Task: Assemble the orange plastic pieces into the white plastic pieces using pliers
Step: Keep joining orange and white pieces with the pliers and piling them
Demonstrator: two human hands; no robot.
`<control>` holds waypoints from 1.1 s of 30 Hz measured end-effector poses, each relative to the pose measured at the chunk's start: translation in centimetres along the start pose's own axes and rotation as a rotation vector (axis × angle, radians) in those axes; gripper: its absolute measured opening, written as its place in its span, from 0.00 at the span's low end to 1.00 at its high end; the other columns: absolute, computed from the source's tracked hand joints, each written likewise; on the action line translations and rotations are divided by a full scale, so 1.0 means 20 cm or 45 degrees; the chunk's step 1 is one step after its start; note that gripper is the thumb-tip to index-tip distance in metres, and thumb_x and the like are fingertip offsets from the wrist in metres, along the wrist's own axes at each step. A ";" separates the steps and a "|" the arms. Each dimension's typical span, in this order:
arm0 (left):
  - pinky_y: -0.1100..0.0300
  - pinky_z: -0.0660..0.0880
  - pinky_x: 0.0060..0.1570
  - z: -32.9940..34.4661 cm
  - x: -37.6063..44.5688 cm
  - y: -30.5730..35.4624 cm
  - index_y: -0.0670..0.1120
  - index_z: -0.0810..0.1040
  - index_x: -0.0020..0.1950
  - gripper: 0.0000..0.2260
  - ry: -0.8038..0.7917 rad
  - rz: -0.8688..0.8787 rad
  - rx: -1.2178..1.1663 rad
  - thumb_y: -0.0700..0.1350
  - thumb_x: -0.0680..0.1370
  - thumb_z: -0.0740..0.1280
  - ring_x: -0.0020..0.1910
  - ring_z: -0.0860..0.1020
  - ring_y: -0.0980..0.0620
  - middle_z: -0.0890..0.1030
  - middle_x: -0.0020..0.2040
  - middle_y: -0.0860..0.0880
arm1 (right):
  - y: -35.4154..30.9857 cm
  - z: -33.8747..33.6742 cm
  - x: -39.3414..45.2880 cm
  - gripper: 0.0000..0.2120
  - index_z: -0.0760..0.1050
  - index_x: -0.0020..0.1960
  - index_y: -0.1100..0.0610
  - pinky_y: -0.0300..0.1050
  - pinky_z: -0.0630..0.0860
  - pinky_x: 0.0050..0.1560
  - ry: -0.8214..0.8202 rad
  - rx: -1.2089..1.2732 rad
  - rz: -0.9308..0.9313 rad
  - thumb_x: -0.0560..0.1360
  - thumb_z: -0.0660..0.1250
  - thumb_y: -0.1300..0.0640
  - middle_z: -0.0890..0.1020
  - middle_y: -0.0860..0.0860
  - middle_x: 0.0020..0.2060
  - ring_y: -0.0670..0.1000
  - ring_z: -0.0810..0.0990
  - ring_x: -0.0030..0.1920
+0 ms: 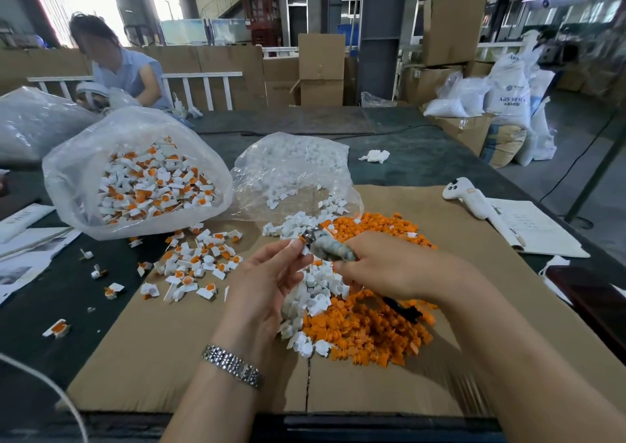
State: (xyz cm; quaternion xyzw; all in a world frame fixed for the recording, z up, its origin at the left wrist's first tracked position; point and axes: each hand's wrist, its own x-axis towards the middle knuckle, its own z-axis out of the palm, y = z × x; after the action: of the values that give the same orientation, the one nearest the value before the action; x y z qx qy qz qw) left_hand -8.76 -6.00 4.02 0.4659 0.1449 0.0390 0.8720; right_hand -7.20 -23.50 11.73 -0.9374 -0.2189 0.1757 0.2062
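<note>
Left hand (271, 273) pinches white piece (294, 242) at fingertips, above orange pile (366, 327). Right hand (389, 266) wraps pliers (325, 244), nose at piece. Advice: align orange insert squarely, squeeze gently, steady left pinch.

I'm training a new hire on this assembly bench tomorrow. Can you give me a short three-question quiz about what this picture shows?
1. True or false: the right hand grips the pliers.
2. Where are most finished white-and-orange pieces? A) in the open plastic bag at left B) on the notebook C) in a cardboard box
3. Fill in: the left hand's fingers pinch a small ____ piece at the pliers' tip.

Key: 1 true; 2 A; 3 white
</note>
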 end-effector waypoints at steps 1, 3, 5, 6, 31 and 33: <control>0.65 0.79 0.32 0.00 0.00 0.00 0.39 0.84 0.52 0.08 0.003 0.003 0.008 0.37 0.74 0.75 0.41 0.87 0.51 0.87 0.45 0.44 | 0.00 0.01 0.00 0.18 0.75 0.48 0.65 0.49 0.66 0.39 0.003 0.011 -0.002 0.84 0.58 0.50 0.75 0.57 0.40 0.53 0.69 0.36; 0.65 0.79 0.32 -0.01 -0.01 0.00 0.39 0.84 0.51 0.07 0.010 0.007 0.037 0.36 0.74 0.75 0.41 0.87 0.51 0.88 0.45 0.44 | 0.00 0.02 0.00 0.20 0.75 0.50 0.66 0.50 0.68 0.40 0.007 0.022 -0.003 0.84 0.58 0.49 0.75 0.58 0.41 0.54 0.70 0.38; 0.66 0.79 0.32 -0.01 -0.01 -0.01 0.39 0.84 0.50 0.06 0.010 0.023 0.075 0.36 0.74 0.75 0.40 0.86 0.51 0.88 0.44 0.44 | 0.00 0.04 0.01 0.19 0.75 0.50 0.64 0.50 0.69 0.40 0.010 0.018 -0.005 0.84 0.58 0.47 0.77 0.59 0.42 0.54 0.72 0.38; 0.66 0.79 0.33 -0.01 -0.01 -0.01 0.39 0.85 0.50 0.05 0.008 0.032 0.093 0.36 0.74 0.75 0.40 0.86 0.51 0.87 0.43 0.44 | 0.00 0.05 0.02 0.19 0.75 0.50 0.62 0.49 0.70 0.40 0.015 0.012 -0.008 0.84 0.57 0.47 0.79 0.60 0.42 0.54 0.72 0.37; 0.61 0.74 0.33 -0.41 0.11 0.19 0.50 0.83 0.66 0.13 0.861 0.539 1.040 0.43 0.82 0.69 0.35 0.80 0.58 0.86 0.54 0.51 | 0.45 0.12 0.17 0.27 0.67 0.68 0.56 0.58 0.73 0.63 0.426 -0.353 0.611 0.80 0.61 0.37 0.74 0.58 0.64 0.60 0.73 0.64; 0.60 0.74 0.36 -0.43 0.11 0.18 0.50 0.82 0.67 0.14 0.821 0.579 1.223 0.43 0.82 0.70 0.40 0.80 0.56 0.84 0.61 0.49 | 0.47 0.16 0.19 0.29 0.65 0.71 0.57 0.60 0.69 0.64 0.440 -0.364 0.669 0.80 0.60 0.37 0.72 0.60 0.67 0.62 0.71 0.67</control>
State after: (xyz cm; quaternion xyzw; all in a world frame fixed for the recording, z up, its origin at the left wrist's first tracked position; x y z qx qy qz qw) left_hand -8.89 3.37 2.03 0.7903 0.2994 0.2930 0.4472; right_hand -2.18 -28.49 3.77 -0.9970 0.0458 0.0291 0.0546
